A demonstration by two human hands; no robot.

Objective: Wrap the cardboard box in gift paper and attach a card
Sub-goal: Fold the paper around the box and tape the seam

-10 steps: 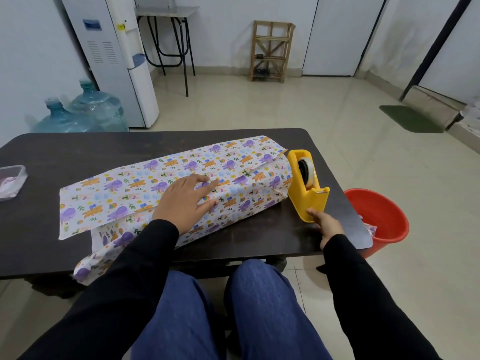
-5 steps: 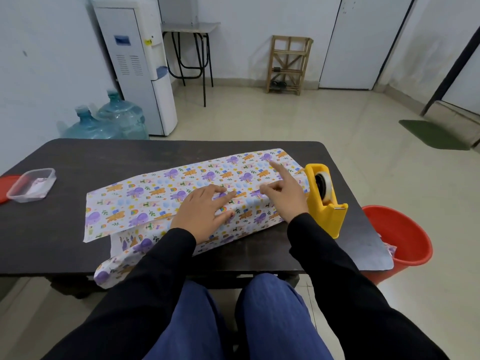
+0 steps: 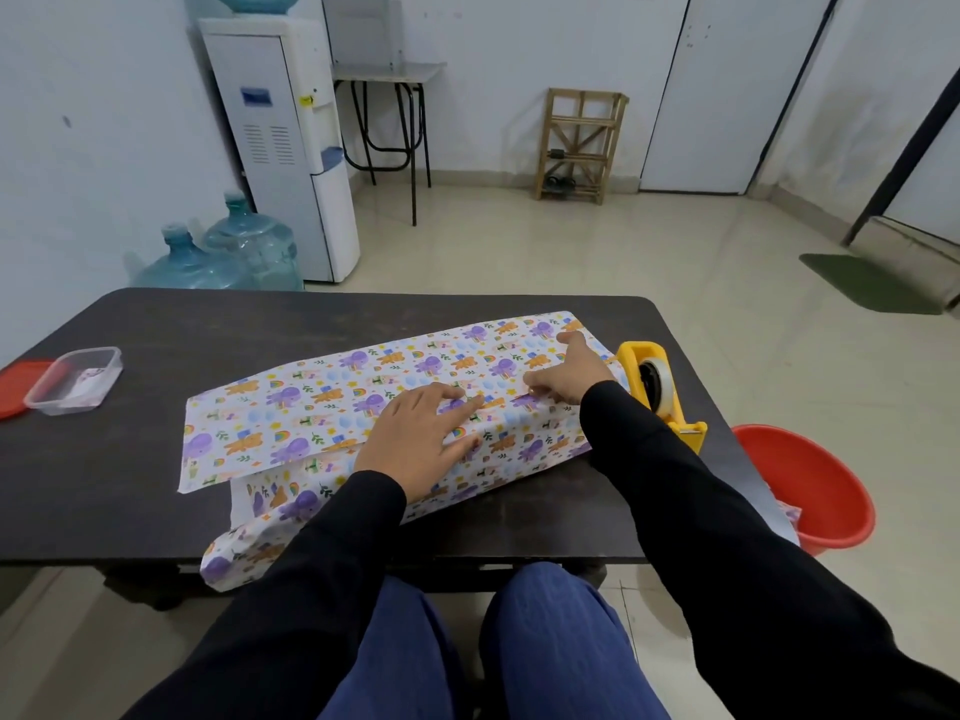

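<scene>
Two hands are laid on the gift paper (image 3: pixel 322 407), which is folded over the cardboard box. The box itself is hidden beneath the paper, under both palms, on the table (image 3: pixel 156 324). The left hand (image 3: pixel 421 439) is spread flat with straight fingers and presses on the overlapped seam. The right hand (image 3: pixel 569 374), just beyond the left fingertips, is set on the same seam with one finger stretched out and the others bent. Whether the edge is pinched or only pressed cannot be told.

For a clean seam, the overlap should be held taut and pinned by the left hand while tape is drawn from the yellow tape dispenser (image 3: pixel 660 387), just right of the right hand.

Well to the left of the left hand, a clear plastic tub (image 3: pixel 72 381) is seen uncovered, holding a pale printed item, possibly the card. Right of the right arm, a red bucket (image 3: pixel 831 485) on the floor holds what looks like a paper scrap.
</scene>
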